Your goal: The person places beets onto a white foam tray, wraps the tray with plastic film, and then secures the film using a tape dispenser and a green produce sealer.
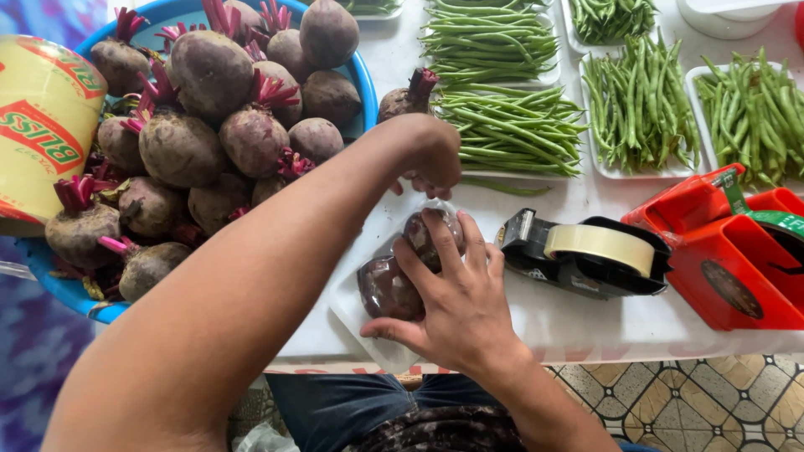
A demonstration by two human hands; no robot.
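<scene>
- Right hand (pixel 459 305) pressing flat on wrapped beetroots (pixel 394 280) in a white tray (pixel 352 310) on the worktop (pixel 586 322).
- Left hand (pixel 433 159) pinching the film above the tray.
- Tape dispenser (pixel 586 251) just beside.

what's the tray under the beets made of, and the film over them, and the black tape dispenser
Tray: looks like white foam, matte and thin-edged. Film: clear glossy plastic wrap, glare and creases over the beets. Tape dispenser: likely hard black plastic, smooth moulded shell.

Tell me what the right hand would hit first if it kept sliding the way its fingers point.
Probably the left hand, just beyond the wrapped dark-red beetroots on the white foam tray that the right hand presses; past it lie green beans. Depth is unclear.
</scene>
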